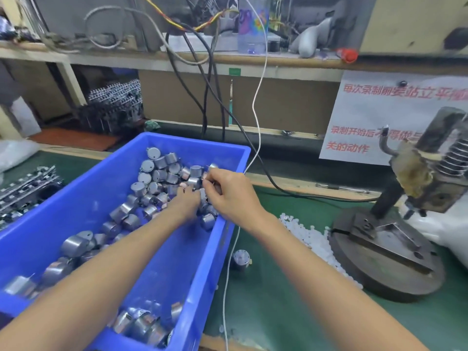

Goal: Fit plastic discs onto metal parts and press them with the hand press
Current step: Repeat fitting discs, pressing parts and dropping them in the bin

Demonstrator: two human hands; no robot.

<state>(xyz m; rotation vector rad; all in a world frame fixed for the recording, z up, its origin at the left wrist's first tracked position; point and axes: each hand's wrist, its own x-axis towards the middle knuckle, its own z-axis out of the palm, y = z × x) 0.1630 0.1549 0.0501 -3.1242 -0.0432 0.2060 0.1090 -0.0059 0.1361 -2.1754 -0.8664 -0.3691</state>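
**Head view: picking parts**

My right hand pinches a metal part over the blue bin; left hand sits among metal parts (grip unclear). Plastic discs piled beside hand press. Fitting and pressing look all left.

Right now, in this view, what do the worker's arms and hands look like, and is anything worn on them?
The left forearm and the right forearm are bare to the frame edge; no sleeve shows. The left hand and the right hand wear no gloves. No watch, bracelet or ring is visible, though the fingers are blurred.
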